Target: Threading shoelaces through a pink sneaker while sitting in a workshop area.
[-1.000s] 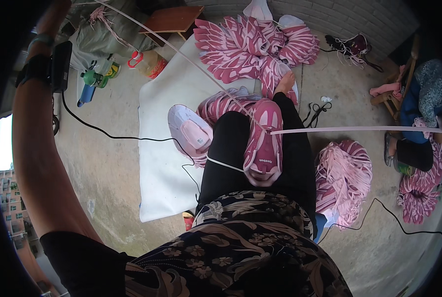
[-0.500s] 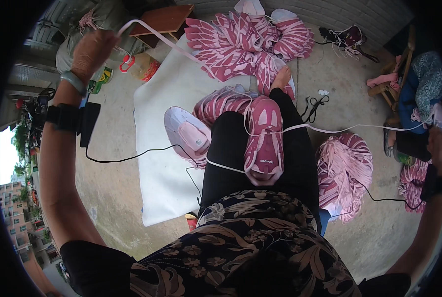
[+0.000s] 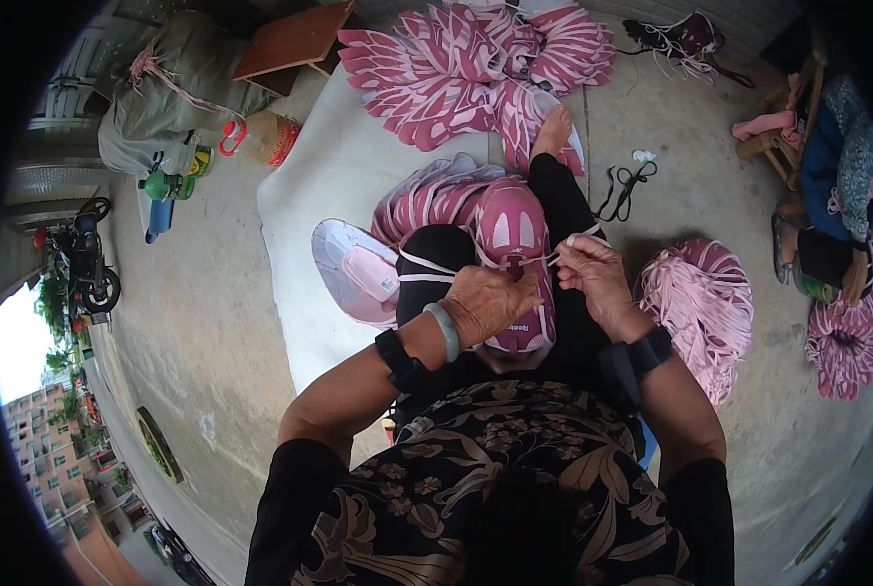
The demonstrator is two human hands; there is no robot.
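Observation:
A pink shoe upper [image 3: 514, 217] with paler pink panels rests on my lap between my black-clad thighs. My left hand [image 3: 487, 305] lies across its lacing area with the fingers curled in; what they hold is partly hidden. A pale shoelace [image 3: 426, 277] loops over my left knee toward that hand. Just right of the upper, my right hand [image 3: 598, 281] pinches the lace between thumb and fingers near the eyelets. Beside my left knee sits another upper [image 3: 358, 273], showing its light lining and pink tongue. A row of stacked uppers [image 3: 426, 200] lies beyond the knee.
Fanned pink uppers [image 3: 426, 88] cover the far end of a white sheet [image 3: 299, 195]. A bundle of laces and uppers [image 3: 698, 313] lies at right. Another person's hand [image 3: 856, 276] shows at far right, near a wooden chair [image 3: 783, 146]. A jug [image 3: 268, 139] stands at left.
Both hands have come in from wide apart, where they stretched the lace out to either side, to the upper on my lap. The view has shifted slightly.

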